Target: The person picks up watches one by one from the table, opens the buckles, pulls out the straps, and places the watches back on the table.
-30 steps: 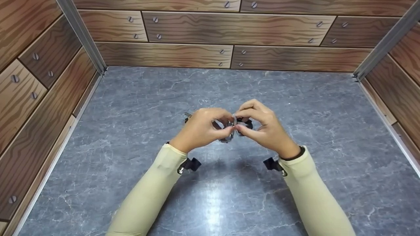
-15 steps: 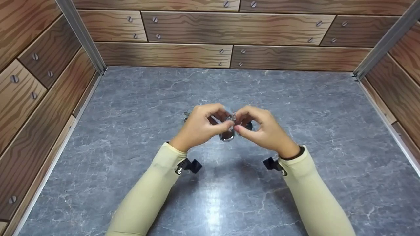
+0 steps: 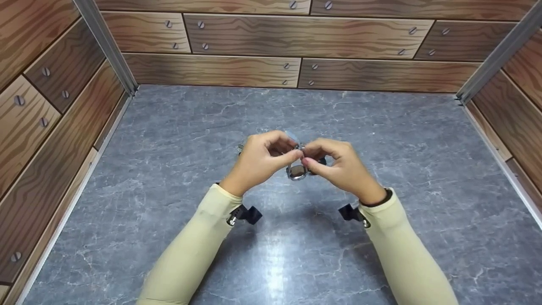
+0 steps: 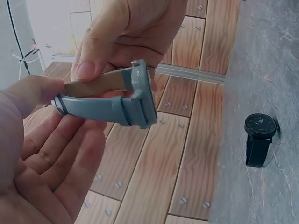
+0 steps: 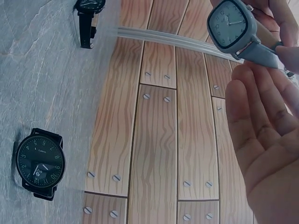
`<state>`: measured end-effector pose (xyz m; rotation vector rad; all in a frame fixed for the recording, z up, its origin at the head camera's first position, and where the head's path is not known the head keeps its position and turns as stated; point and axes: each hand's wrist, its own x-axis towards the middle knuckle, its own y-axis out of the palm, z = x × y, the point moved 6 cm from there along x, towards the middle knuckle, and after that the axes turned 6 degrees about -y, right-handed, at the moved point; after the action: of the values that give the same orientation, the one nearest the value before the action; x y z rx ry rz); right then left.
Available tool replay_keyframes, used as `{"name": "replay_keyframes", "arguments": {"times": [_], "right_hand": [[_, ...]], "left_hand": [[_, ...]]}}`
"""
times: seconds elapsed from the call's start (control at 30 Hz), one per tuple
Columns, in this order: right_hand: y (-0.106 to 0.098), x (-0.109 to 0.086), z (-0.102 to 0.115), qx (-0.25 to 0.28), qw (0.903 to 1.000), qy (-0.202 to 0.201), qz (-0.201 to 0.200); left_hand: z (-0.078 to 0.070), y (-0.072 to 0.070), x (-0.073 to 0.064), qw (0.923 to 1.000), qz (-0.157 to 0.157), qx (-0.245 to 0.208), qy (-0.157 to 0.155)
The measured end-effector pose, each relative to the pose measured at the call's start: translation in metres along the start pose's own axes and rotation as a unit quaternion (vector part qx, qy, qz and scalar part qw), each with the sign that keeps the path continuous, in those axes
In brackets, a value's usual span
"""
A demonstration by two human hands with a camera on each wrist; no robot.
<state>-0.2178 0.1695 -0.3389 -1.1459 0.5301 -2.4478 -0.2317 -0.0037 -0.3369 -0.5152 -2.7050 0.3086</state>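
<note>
A wristwatch with a rounded-square face and grey-blue strap is held up between both hands. Its strap bends into a loop, the tan inner side showing. My left hand pinches the strap's end between thumb and fingers. From the other side my right hand also pinches the strap, its thumb tip close to the left one. Below the fingertips in the head view hangs the watch case. The fingers partly hide where the strap ends meet.
A black round watch lies on the grey marbled table. Another dark watch lies farther along it, partly cut off by the frame. Wood-patterned panels wall in the back and sides.
The watch has turned between the fingers, so its case shows more clearly below them. My left hand has shifted slightly up; my right hand has shifted slightly down.
</note>
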Motion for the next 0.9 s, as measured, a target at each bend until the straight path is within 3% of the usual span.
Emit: {"name": "replay_keyframes", "arguments": {"times": [0.43,0.9], "right_hand": [[-0.0012,0.0,0.0027,-0.008,0.9999,-0.01,0.004],[-0.0016,-0.0002,0.0009,-0.007,1.0,-0.001,0.006]], "left_hand": [[-0.003,-0.0016,-0.0002,0.9991,-0.009,0.037,0.016],[-0.0032,-0.0022,-0.0011,0.9986,-0.011,0.046,0.024]]}}
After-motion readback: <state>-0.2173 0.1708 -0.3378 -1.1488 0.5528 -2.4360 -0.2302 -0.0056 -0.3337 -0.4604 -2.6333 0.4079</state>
